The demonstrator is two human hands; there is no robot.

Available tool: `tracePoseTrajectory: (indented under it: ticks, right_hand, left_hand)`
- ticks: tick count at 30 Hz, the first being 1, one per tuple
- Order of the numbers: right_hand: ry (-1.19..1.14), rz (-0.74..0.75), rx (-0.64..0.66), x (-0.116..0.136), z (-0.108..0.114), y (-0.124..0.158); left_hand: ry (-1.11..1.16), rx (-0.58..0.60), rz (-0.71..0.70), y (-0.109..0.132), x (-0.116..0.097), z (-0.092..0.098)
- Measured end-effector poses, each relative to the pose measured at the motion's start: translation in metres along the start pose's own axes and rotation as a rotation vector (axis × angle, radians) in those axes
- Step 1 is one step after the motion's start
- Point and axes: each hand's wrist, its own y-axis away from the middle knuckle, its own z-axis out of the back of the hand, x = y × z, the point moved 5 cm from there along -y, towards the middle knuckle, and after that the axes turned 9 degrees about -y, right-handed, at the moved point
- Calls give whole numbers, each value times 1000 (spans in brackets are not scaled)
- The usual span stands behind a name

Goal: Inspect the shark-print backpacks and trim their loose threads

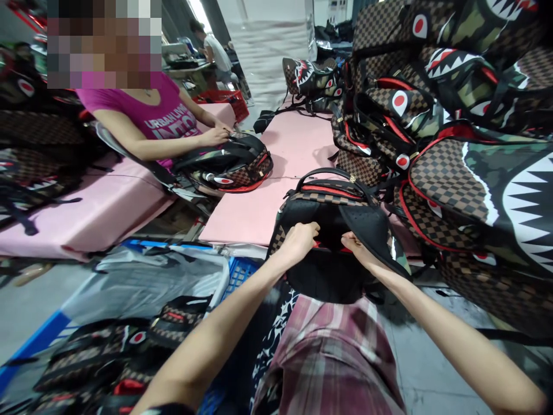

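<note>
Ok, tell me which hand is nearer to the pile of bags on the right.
Right. The right hand is at the pile-side part of the black backpack's opening, left of the pile of bags; the left hand is farther away, at the opening's left side.

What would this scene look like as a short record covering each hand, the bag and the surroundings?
Left hand: curled, at the backpack's opening
Right hand: curled, at the opening's other side; grip unclear
Backpack: open, dark inside, carry handle on top
Behind it: pink table
Right side: piled checkered backpacks
Lower left: more bags
Across: co-worker, hands on another backpack
</note>
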Motion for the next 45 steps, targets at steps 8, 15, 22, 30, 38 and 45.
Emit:
tracePoseTrajectory:
  ticks: [8, 15, 22, 30, 38, 45]
  right_hand:
    - [61, -27, 136, -9, -12, -9]
    - [63, -73, 143, -12, -20, -5]
    - [65, -27, 134, -16, -26, -7]
    - [74, -83, 148, -17, -35, -5]
    - [179, -10, 173, 7, -38, -6]
    - [220, -17, 308, 22, -41, -10]
  left_hand:
    - [-502, 300, -96, 3, -19, 0]
    - [-594, 360, -67, -3, -22, -4]
    - [-662, 224, -132, 7, -16, -8]
    - [-647, 63, -96, 18, -8, -13]
    - [-607, 67, -84, 21, -9, -5]
    - [-565, 31, -93, 16, -5, -8]
